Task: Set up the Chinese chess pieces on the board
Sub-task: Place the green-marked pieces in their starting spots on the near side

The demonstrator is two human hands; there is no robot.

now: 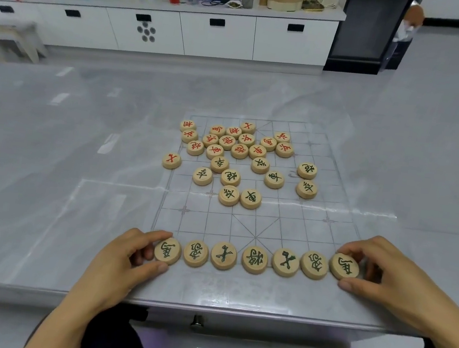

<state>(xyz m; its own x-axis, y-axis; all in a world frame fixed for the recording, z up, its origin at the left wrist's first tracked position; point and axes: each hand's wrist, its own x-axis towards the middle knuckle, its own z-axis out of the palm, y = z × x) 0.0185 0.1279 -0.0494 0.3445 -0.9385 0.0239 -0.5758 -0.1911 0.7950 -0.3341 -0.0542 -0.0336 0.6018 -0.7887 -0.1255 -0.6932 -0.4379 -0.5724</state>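
A thin transparent board (256, 226) with a printed grid lies on the grey table. Along its near edge stands a row of several round wooden pieces with dark green characters. My left hand (126, 253) pinches the leftmost piece (167, 250) of that row between thumb and fingers. My right hand (375, 270) pinches the rightmost piece (344, 266) the same way. Several more green-marked pieces (230, 177) lie scattered at mid-board. A cluster of red-marked pieces (227, 142) sits at the far end, with one red piece (171, 160) off the board's left side.
The table's front edge (206, 309) runs just below my hands, with a small metal knob (197, 322) under it. Far behind stands a white cabinet (182, 29) carrying a red can, a blue bag and other clutter. A person (411, 22) stands at the far right.
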